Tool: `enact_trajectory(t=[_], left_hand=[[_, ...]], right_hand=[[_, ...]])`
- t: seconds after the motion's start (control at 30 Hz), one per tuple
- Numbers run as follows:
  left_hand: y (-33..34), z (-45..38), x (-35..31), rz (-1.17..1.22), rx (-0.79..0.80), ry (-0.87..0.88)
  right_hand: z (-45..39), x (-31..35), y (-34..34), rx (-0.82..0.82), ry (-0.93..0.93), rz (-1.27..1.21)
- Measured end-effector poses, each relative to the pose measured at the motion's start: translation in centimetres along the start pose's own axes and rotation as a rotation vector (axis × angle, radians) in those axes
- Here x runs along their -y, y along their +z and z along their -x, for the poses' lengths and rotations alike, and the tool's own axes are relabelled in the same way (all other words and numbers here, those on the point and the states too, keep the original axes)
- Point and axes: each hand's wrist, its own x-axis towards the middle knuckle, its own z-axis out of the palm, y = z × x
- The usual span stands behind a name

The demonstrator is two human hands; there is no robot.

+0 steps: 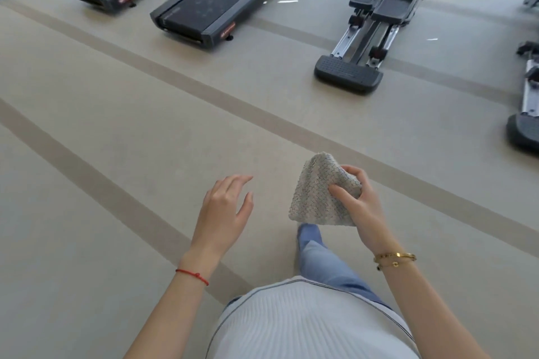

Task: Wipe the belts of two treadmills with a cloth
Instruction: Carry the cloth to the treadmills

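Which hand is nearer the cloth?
Right. The right hand grips the cloth between thumb and fingers; the left hand hangs open and empty beside it, with a gap of floor between.

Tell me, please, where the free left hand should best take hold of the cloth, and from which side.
Probably the lower left corner of the cloth, coming from the left. The right hand pinches its right edge, so the rest hangs free as a loose flap facing the open left hand, which is beside it and not touching.
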Motion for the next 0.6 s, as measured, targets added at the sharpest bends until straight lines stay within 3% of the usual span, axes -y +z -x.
enact_trajectory(t=[0.2,0.6], left_hand=[[2.0,-14.0,2.1,0.008,0.02,-0.002],[1.0,-43.0,5.3,0.044,-0.075,-0.064]], right_hand=[[-14.4,1.6,1.2,0.024,-0.013,0.004],[-44.9,12.2,4.9,0.111,-0.026,0.027]])
